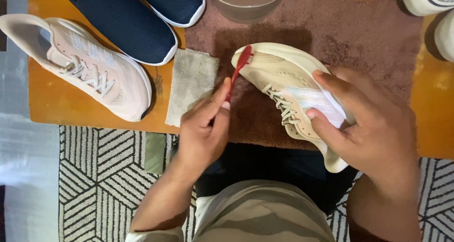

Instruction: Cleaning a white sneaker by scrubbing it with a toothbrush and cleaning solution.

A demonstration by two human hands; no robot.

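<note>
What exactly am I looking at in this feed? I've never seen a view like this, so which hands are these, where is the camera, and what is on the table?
There is one picture, taken from a camera on a person's head, looking down at their own two bare hands. No machine is involved. The left hand holds a red toothbrush, its head touching the toe of a cream sneaker. The right hand grips that sneaker from the side. The sneaker sits over a brown towel on a wooden table. Beside it lie a small grey cloth, a pale pink sneaker, two navy shoes, and a clear bowl of water at the top edge. A patterned rug covers the floor.
</note>
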